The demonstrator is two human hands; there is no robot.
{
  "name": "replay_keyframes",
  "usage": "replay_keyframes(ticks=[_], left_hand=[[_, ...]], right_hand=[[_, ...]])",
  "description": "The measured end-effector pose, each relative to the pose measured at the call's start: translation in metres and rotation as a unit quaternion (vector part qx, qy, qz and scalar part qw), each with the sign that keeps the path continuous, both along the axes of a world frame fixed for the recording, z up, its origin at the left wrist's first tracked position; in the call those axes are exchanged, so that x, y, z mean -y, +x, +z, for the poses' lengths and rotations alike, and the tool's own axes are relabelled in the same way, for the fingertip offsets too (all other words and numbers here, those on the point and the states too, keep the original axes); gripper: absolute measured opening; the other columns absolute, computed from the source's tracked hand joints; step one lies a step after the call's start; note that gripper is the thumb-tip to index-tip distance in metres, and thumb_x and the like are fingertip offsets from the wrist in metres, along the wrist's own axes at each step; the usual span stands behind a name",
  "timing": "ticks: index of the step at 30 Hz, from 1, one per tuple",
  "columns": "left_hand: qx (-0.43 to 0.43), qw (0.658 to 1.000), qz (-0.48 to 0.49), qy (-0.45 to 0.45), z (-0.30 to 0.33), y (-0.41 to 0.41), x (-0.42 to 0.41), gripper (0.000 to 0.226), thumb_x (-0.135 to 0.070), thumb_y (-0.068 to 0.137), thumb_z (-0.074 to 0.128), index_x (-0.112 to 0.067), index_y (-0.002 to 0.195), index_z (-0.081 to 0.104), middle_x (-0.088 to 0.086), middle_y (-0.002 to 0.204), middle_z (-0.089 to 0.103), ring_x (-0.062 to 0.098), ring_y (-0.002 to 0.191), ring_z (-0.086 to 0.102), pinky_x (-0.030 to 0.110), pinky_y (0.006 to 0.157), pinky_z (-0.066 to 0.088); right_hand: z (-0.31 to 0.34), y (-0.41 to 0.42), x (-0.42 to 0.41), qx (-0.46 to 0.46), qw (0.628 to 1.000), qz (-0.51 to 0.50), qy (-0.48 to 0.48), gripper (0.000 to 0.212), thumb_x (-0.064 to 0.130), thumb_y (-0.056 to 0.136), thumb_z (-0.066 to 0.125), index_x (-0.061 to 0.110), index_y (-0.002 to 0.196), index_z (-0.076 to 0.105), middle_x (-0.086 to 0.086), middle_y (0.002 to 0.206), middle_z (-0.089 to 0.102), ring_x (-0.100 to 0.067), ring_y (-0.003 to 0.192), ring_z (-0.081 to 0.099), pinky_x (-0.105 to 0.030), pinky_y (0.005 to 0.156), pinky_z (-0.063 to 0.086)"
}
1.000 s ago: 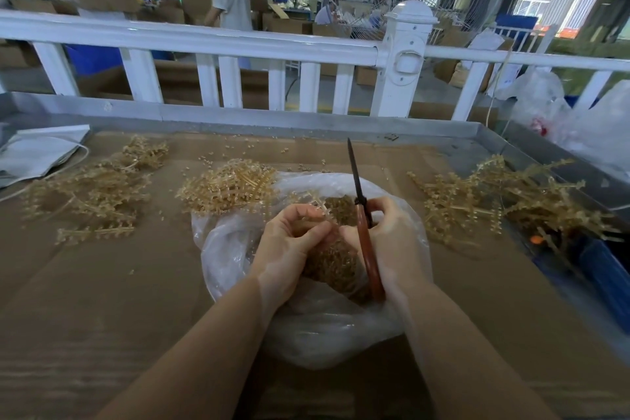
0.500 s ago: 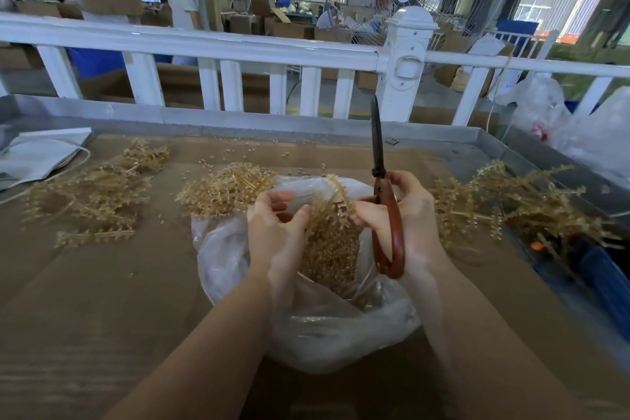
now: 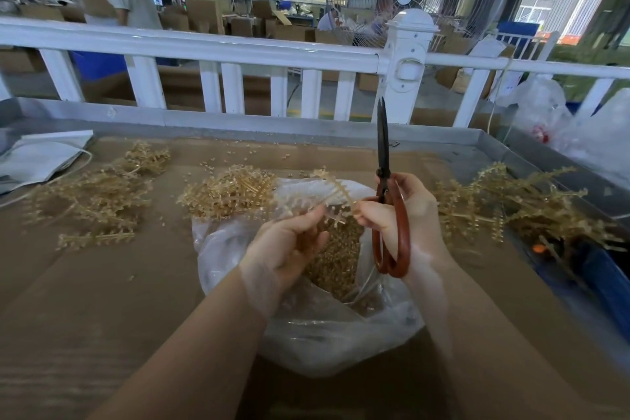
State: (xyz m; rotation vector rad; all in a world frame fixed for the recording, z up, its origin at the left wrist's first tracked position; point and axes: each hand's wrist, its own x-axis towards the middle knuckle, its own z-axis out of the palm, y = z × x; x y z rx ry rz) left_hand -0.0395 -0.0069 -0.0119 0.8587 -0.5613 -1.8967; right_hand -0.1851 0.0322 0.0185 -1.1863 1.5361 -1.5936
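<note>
Trimming small plastic parts from their strips over a collecting bag. The left hand (image 3: 289,245) is pinching the near end of a comb-like plastic strip (image 3: 336,188) between thumb and curled fingertips. The right hand (image 3: 414,211) is pinching the far end between thumb and forefinger, while its other fingers are curling around the red handles of the scissors (image 3: 383,157). The blades are lying pressed together and pointing straight up, so no cut is being made.

The strip is hanging in the air between the two hands, directly above the open mouth of the clear bag (image 3: 324,337). The bag is lying on the cardboard-covered table (image 3: 85,300) and is holding a deep heap of small pieces (image 3: 341,259), which suggests that many strips are already done.

Further strips are lying in a middle pile (image 3: 231,191) touching the bag's far edge, in a left pile (image 3: 92,201) and in a right pile (image 3: 511,204). It is not possible to tell which of these are waiting and which are spent. The work appears to be well under way, with the strip in hand not yet stripped. A white railing (image 3: 204,44) is closing off the table's far side.
</note>
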Motion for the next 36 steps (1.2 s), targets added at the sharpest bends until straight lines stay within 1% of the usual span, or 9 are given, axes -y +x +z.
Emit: replay_keyframes(ticks=[4,9,12,15,19,22,26,32,36], left_hand=[[0.051,0.998,0.041,-0.024,-0.008,-0.001,0.0,0.018,-0.001,0.071,0.072,-0.013,0.075,0.06,-0.001,0.064,0.069,0.01,0.066,0.064,0.021,0.052,0.054],[0.039,0.998,0.02,-0.055,-0.012,0.001,-0.001,0.025,-0.007,0.057,0.072,-0.004,0.081,0.066,0.005,0.072,0.072,0.014,0.069,0.07,0.024,0.057,0.057],[0.039,0.998,0.019,-0.051,-0.016,0.001,-0.002,0.031,-0.006,0.056,0.073,-0.001,0.086,0.067,0.008,0.075,0.072,0.013,0.068,0.071,0.022,0.056,0.056],[0.017,0.999,0.021,-0.043,-0.02,0.003,-0.002,0.029,-0.002,0.058,0.072,0.001,0.086,0.066,0.009,0.075,0.072,0.014,0.067,0.071,0.02,0.055,0.055],[-0.01,0.999,0.028,-0.037,-0.02,0.004,-0.003,0.02,0.005,0.061,0.067,0.0,0.08,0.064,0.009,0.069,0.07,0.015,0.063,0.07,0.02,0.053,0.055],[-0.002,0.998,0.055,-0.019,-0.016,0.003,-0.002,0.012,0.01,0.073,0.064,0.001,0.081,0.062,0.007,0.064,0.07,0.015,0.059,0.069,0.019,0.051,0.054],[0.014,0.997,0.08,-0.004,-0.013,0.002,0.001,0.019,0.015,0.08,0.059,0.008,0.097,0.058,0.016,0.083,0.064,0.022,0.071,0.067,0.021,0.055,0.057],[-0.002,0.991,0.136,0.001,0.0,0.007,0.012,0.014,0.014,0.083,0.058,0.003,0.092,0.056,0.014,0.087,0.06,0.022,0.076,0.064,0.019,0.052,0.056],[-0.028,0.985,0.168,0.003,0.009,0.015,0.022,0.011,0.011,0.083,0.059,0.001,0.084,0.056,0.012,0.084,0.061,0.02,0.076,0.065,0.02,0.052,0.056]], right_hand=[[-0.011,0.0,0.002,-0.065,0.997,-0.025,0.031,0.043,-0.001,0.066,0.075,0.027,0.092,0.056,-0.005,0.072,0.071,-0.021,0.07,0.071,-0.049,0.075,0.058],[-0.021,0.0,-0.001,-0.137,0.988,-0.039,0.058,0.038,0.004,0.065,0.073,0.03,0.086,0.055,-0.006,0.073,0.07,-0.026,0.068,0.07,-0.05,0.069,0.058],[-0.022,0.001,-0.002,-0.145,0.988,-0.039,0.038,0.03,-0.002,0.074,0.069,0.01,0.099,0.059,-0.015,0.081,0.066,-0.028,0.065,0.065,-0.038,0.057,0.056],[-0.023,0.003,-0.004,-0.168,0.985,-0.028,0.04,0.024,0.003,0.083,0.065,0.017,0.098,0.054,-0.014,0.09,0.064,-0.022,0.068,0.06,-0.024,0.056,0.043],[-0.024,0.004,-0.009,-0.258,0.964,-0.029,0.048,0.025,0.018,0.083,0.07,0.027,0.096,0.05,0.02,0.078,0.051,-0.001,0.07,0.052,-0.008,0.055,0.035],[-0.026,0.006,-0.013,-0.306,0.951,-0.03,0.023,0.025,0.034,0.082,0.072,0.025,0.095,0.053,0.027,0.077,0.041,0.008,0.068,0.045,-0.002,0.06,0.036],[-0.027,0.006,-0.026,-0.307,0.952,-0.001,0.007,0.026,0.045,0.08,0.069,0.026,0.089,0.054,0.021,0.075,0.05,0.016,0.076,0.052,-0.004,0.062,0.038],[-0.021,0.001,-0.05,-0.306,0.943,0.086,0.098,0.028,0.057,0.08,0.061,0.032,0.089,0.054,0.015,0.083,0.064,0.004,0.078,0.061,-0.021,0.072,0.05],[-0.014,-0.003,-0.057,-0.34,0.929,0.085,0.116,0.029,0.059,0.08,0.06,0.032,0.087,0.054,0.014,0.079,0.063,0.003,0.072,0.061,-0.023,0.068,0.051]])
